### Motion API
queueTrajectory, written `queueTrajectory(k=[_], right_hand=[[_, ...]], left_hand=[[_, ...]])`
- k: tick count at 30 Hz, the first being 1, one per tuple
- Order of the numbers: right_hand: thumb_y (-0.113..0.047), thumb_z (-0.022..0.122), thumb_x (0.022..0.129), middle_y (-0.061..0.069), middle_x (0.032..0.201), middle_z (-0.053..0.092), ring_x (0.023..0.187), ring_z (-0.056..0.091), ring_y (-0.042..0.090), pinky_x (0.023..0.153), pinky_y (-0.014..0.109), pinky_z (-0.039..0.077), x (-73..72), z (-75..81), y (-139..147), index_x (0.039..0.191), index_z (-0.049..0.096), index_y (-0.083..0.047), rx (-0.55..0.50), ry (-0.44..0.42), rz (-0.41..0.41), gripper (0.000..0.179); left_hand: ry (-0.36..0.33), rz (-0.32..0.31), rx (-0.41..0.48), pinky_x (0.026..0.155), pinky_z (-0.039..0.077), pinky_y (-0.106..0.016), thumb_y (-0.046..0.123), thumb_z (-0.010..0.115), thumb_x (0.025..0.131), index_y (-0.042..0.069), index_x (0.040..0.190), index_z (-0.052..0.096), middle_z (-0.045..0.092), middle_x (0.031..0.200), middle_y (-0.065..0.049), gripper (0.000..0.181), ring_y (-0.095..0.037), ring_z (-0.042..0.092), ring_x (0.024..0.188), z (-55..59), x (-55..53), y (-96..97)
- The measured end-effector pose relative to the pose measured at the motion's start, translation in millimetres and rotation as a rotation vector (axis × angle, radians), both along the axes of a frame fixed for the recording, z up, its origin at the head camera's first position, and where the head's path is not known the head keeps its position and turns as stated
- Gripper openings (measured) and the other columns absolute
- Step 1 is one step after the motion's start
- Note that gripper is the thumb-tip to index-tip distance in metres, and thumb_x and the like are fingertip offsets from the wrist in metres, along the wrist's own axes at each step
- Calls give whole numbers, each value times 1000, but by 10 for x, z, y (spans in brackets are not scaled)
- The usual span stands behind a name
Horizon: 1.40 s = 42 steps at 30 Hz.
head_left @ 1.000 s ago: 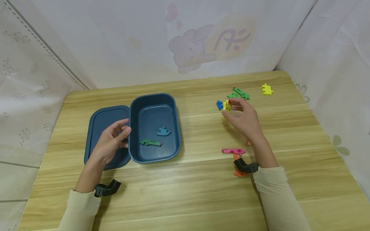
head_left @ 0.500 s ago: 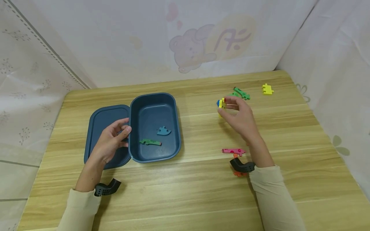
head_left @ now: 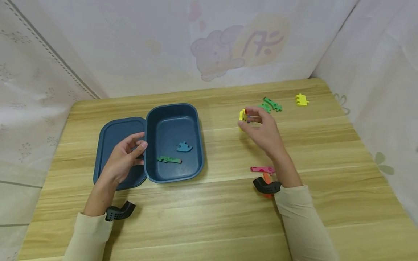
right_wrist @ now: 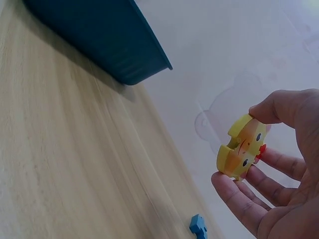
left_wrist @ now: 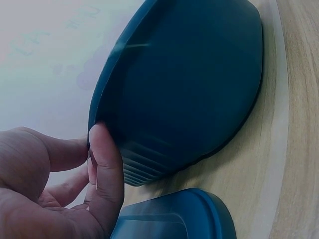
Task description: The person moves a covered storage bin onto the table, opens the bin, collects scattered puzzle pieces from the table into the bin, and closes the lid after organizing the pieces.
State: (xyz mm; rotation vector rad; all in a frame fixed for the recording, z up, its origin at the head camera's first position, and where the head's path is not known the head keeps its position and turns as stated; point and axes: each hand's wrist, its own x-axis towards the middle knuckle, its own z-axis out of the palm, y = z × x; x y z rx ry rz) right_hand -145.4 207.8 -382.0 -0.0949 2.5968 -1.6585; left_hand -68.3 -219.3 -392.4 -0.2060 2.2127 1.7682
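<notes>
My left hand (head_left: 125, 157) pinches the left rim of a dark blue plastic box (head_left: 200, 145) between thumb and fingers, as the left wrist view also shows. Inside the box lie a green puzzle piece (head_left: 169, 159) and a blue-grey puzzle piece (head_left: 184, 146). Over the table, right of the box, my right hand (head_left: 263, 132) holds a yellow puzzle piece (right_wrist: 244, 147) with a printed face by its edges, thumb on one side and fingertips on the other. In the head view a blue puzzle piece (right_wrist: 198, 225) is mostly hidden behind that hand.
The box's lid (head_left: 112, 145) lies under and left of the box. Green puzzle pieces (head_left: 272, 104) and another yellow piece (head_left: 302, 99) sit at the back right. A pink piece (head_left: 261, 169) and an orange piece (head_left: 267, 178) lie by the right wrist, partly covered.
My right hand has moved left with the yellow puzzle piece, away from the green pieces and toward the box. The left hand keeps its hold on the box rim.
</notes>
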Motion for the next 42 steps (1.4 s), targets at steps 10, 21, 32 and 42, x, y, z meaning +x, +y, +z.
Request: queueTrajectory(k=[10, 21, 32, 42], right_hand=[[-32, 78, 97, 7, 145, 58, 132, 57, 29, 105, 46, 54, -6, -15, -119, 142, 59, -13, -29, -3, 34, 52], [-29, 79, 97, 8, 145, 59, 132, 59, 29, 100, 41, 57, -9, -6, -258, 143, 60, -11, -56, 11, 50, 53], [-28, 80, 96, 5, 146, 60, 133, 58, 28, 105, 46, 56, -14, 61, -418, 144, 60, -13, -106, 6, 60, 53], [-25, 79, 96, 7, 143, 62, 130, 59, 28, 105, 46, 56, -3, 59, -513, 141, 62, -12, -118, 19, 84, 51]], left_hand=[[-6, -2, 4, 71, 60, -23, 30, 58, 111, 9, 166, 32, 53, 115, 10, 65, -10, 52, 98, -2, 2, 3], [-1, 4, -1, 71, 60, -22, 29, 56, 111, 8, 166, 33, 53, 115, 10, 63, -10, 52, 98, 24, -1, 2], [-5, 3, 4, 71, 60, -22, 30, 57, 111, 9, 166, 33, 53, 115, 10, 64, -10, 51, 98, 17, -3, -7], [-3, 5, 5, 71, 60, -23, 31, 57, 111, 9, 166, 32, 53, 115, 10, 65, -10, 52, 98, -2, 4, -5]])
